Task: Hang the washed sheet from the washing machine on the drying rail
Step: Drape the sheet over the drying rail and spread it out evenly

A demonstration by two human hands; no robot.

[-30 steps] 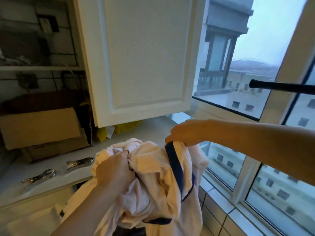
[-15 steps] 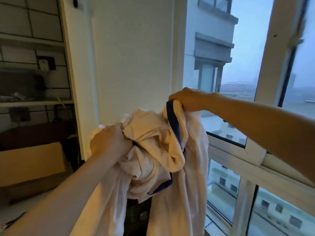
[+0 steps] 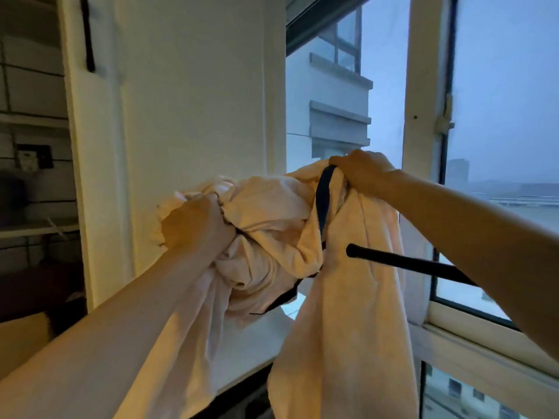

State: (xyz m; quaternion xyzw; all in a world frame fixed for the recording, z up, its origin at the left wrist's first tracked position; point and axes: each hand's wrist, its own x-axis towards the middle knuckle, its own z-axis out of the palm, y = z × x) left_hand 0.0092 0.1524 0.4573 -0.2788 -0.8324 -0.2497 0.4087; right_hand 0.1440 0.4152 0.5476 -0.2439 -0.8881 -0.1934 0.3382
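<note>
Our left hand [image 3: 196, 225], arm outstretched: fist clenched round the bunched sheet [image 3: 272, 207]. Our right hand [image 3: 361, 173], higher: we gripped its dark-trimmed edge. Sheet hung from both, behind the drying rail [image 3: 402, 263] tip.

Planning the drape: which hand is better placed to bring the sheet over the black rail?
Right, probably. The right hand grips the sheet by its trimmed edge above the rail; the left hand grips the bunch, off to the left.

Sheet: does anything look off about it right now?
Yes. The sheet is a twisted wad gripped by the left hand and right hand, not spread. It hangs behind the rail, not draped over it.
</note>
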